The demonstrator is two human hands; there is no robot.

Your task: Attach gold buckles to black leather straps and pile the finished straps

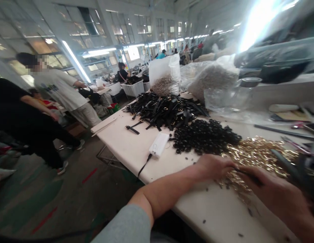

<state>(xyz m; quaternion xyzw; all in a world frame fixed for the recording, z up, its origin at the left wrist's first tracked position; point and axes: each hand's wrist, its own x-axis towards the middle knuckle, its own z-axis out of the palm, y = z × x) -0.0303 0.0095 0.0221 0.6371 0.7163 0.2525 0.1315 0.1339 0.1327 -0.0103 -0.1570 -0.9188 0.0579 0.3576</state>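
My left hand (214, 166) rests on the white table (131, 148) at the near edge of a heap of small gold metal parts (258, 155); its fingers curl down into the pieces, and whatever they hold is hidden. My right hand (275, 192) lies just right of it, fingers closed round a thin dark strip (248, 173). Behind the gold heap is a pile of small black rings (204, 135), and farther back a pile of black straps (167, 109).
A white power bank (159, 144) with a black cable lies left of the rings. Clear bags of small parts (164, 76) stand at the table's far end. Two people (57, 91) stand in the aisle on the left. Tools and pens (286, 132) lie at right.
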